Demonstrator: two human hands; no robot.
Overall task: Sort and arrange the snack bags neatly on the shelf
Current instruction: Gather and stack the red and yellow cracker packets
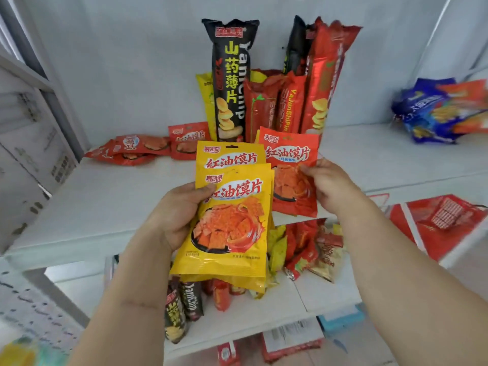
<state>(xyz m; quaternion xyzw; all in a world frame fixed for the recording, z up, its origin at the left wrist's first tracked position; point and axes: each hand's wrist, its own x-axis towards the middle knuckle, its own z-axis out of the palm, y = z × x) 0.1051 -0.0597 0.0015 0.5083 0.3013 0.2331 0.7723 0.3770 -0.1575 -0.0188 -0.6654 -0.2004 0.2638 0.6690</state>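
My left hand grips a stack of yellow snack bags by their left edge, held upright over the front of the white shelf. My right hand pinches the right edge of a red snack bag just right of the yellow ones. Behind them tall packs stand against the back wall: a black yam-chip pack and red tall packs. Several small red bags lie flat at the shelf's back left.
A heap of blue and orange bags sits on the shelf at far right. The lower shelf holds mixed red, yellow and black packs. A red-and-white package lies at right. Cardboard boxes stand left.
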